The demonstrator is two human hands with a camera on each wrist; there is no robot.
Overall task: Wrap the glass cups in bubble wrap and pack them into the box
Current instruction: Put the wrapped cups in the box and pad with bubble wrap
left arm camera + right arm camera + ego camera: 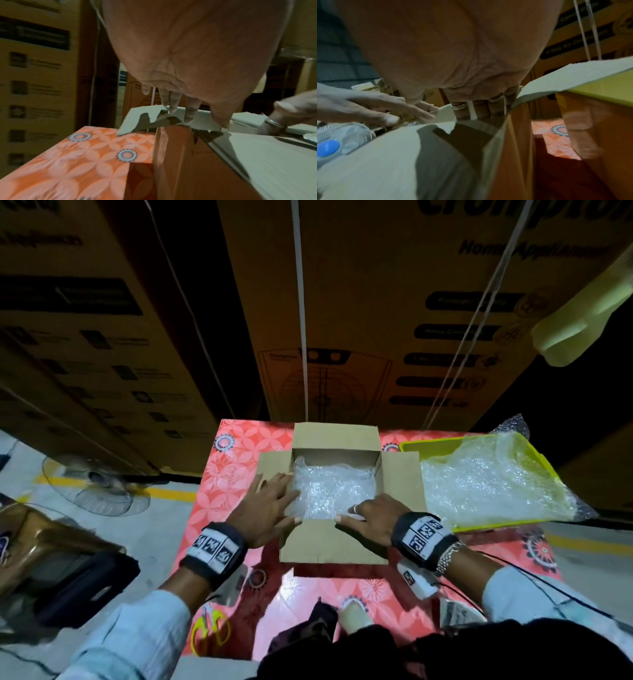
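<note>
An open cardboard box (330,544) stands in the middle of the red floral table (236,474), all its flaps folded out. Crumpled bubble wrap (337,484) fills its inside; no bare glass cup shows. My left hand (270,505) lies over the left flap with straight fingers (188,115) reaching onto the wrap at the box's left wall. My right hand (368,517) sits at the front right corner, and its ringed fingers (479,109) point straight down inside the box (376,162). Neither hand grips anything that I can see.
A yellow tray (428,445) with a loose bubble wrap sheet (486,484) lies right of the box, under its right flap. Yellow-handled scissors (210,628) rest at the table's near left edge. Tall printed cartons (376,320) stand behind the table. A floor fan (92,484) lies at the left.
</note>
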